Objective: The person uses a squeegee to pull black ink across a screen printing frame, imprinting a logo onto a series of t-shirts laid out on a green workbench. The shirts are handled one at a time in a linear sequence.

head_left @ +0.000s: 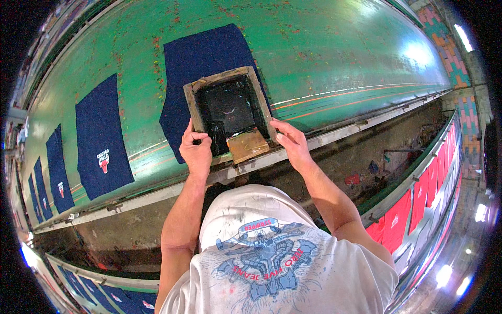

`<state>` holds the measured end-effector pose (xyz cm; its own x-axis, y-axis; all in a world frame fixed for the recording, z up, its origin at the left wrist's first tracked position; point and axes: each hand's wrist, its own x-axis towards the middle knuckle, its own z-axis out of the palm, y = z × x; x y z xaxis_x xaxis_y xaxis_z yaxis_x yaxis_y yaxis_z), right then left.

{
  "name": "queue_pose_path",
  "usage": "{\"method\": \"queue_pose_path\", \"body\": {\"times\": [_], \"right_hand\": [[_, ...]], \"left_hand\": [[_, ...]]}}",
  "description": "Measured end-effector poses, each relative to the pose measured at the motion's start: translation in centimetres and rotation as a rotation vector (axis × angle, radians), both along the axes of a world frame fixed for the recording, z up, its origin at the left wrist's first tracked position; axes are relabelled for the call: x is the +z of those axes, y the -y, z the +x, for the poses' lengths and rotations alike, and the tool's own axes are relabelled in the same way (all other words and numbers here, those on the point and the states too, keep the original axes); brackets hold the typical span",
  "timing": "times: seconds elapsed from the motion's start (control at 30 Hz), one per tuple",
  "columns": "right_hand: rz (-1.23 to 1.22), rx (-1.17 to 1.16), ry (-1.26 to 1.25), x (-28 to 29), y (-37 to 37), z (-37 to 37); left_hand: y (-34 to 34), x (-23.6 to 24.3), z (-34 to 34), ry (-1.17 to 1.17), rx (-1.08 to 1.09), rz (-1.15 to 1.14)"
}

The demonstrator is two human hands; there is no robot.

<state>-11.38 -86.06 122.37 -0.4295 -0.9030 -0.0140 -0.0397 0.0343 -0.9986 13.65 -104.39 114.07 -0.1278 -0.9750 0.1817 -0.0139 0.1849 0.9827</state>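
Observation:
A wooden screen-printing frame (224, 77) with dark ink-smeared mesh lies over the near part of a navy fabric panel (206, 52) on a green table. My left hand (196, 149) grips the frame's near left corner, thumb and fingers pressed together on its side. My right hand (292, 142) pinches the near right side, fingers on the rim. Inside the frame, against its near edge, rests a tan block (248, 145), perhaps a squeegee's wooden handle. Neither hand touches this block. The mesh hides whatever print is beneath it.
The long green table (340, 57) bears a metal rail (361, 125) along its near edge. Navy panels (102, 131) with red-and-white prints lie in a row to the left. Behind me, another table holds red panels (400, 222) at right and more navy ones (107, 295) at left.

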Motion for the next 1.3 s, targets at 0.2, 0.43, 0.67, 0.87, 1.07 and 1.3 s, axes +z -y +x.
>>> {"method": "queue_pose_path", "body": {"times": [0.2,0.43,0.67,0.87,1.07,1.3], "right_hand": [[-0.005,0.026,-0.030,-0.4,0.1,-0.3],[-0.018,0.038,-0.014,-0.7,0.0,-0.4],[-0.033,0.063,-0.067,-1.2,0.2,-0.9],[0.020,0.066,-0.076,-1.5,0.1,-1.6],[-0.038,0.059,-0.054,-1.8,0.3,-1.7],[-0.036,0.050,-0.002,-1.5,0.3,-1.6]], "left_hand": [[0.3,-0.5,0.0,-0.014,-0.017,0.005],[0.2,-0.4,-0.2,-0.062,-0.028,0.017],[0.3,-0.8,-0.3,-0.075,-0.015,0.058],[0.6,-1.3,-0.6,-0.077,-0.008,0.073],[0.6,-1.6,-0.9,-0.068,-0.009,0.033],[0.6,-1.6,-1.1,-0.053,-0.010,0.028]]}}
